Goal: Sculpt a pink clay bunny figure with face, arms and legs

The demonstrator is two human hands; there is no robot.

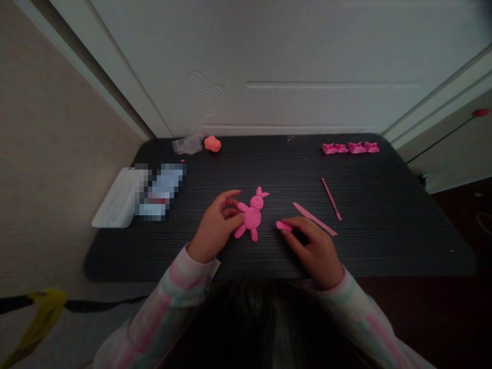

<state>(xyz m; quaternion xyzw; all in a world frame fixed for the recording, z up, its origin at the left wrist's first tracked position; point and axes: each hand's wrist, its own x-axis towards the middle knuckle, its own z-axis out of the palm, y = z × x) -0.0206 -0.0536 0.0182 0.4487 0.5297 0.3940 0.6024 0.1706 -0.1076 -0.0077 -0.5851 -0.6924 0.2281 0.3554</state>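
A pink clay rabbit figure (pixel 252 218) lies on the dark table, with a round body, two ears, two legs and an arm on its left side. My left hand (pixel 217 225) grips it at that side, thumb on the body's edge and fingers behind the arm. Between the thumb and fingertips of my right hand (pixel 313 246) is a small, elongated pink clay piece (pixel 283 225), held apart from the figure on its right. Just beyond that hand lies a flat pink modelling knife (pixel 313 217). Farther right rests a thin pink modelling tool (pixel 331 199).
Along the back edge of the table (pixel 246 169) are crumpled clear plastic (pixel 188 145), an orange clay lump (pixel 212 144) and several folded pink pieces (pixel 356 148). At left lie a blurred-out phone-like object (pixel 163 190) and a white flat object (pixel 118 200). A white panel (pixel 292 51) stands behind.
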